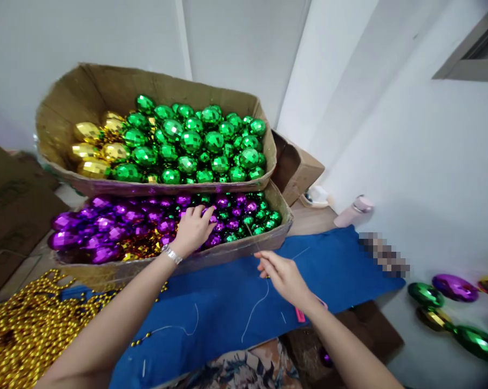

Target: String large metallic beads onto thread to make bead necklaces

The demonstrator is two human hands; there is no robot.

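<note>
Before white walls [409, 146], reaching with spread left hand [192, 232] over purple faceted beads [104, 222] at eight o'clock; pinching thin needle-like rod [250, 232] in right hand [282, 274] at five o'clock.

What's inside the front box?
Purple balls at left and centre, green balls mostly at right, small gold pieces near the front edge. The left hand hides some; whatever lies beneath the top layer is covered.

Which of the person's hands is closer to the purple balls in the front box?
The left hand: it is right over the purple balls. The right hand is on the near side of the front box, over the blue cloth, pinching a thin rod.
</note>
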